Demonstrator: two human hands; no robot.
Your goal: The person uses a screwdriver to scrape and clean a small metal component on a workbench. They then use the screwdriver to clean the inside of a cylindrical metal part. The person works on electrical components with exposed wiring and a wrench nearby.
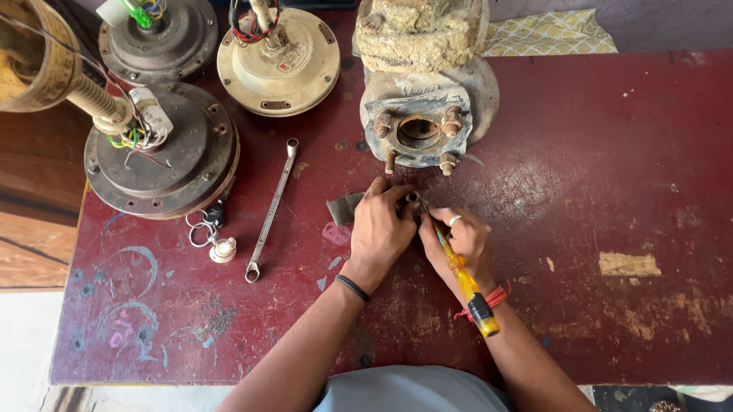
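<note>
- The right hand (pixel 463 240) is closed around a screwdriver (pixel 463 280) with a yellow, see-through handle and a black band near its end; the handle slants back toward the person, and the tip points at a small dark part (pixel 411 198) held between both hands. A ring sits on one finger and a red thread on the wrist.
- The left hand (pixel 380 226) has its fingers curled down over that small part, pinching it against the table (pixel 636 162); a dark band circles the wrist.
- The small part sits just in front of the pump housing (pixel 419 129), nearer the person. Most of it is hidden by fingers, so its shape cannot be told; it looks dark, metallic and short.
- A judgement: the screwdriver tip bears toward the left fingertips, so a slip off the part could jab them, or the part could skid on the smooth painted surface.
- A grey scrap of cloth or strap (pixel 344 207) lies touching the left hand, to the left of the pump housing.
- A long spanner (pixel 271 212) lies further left of the housing, with keys (pixel 202 225) beyond it.
- The pump housing is rusty, with four studs around a round opening.
- Three round fan motors (pixel 162 149) with loose coloured wires stand well left of it.
</note>
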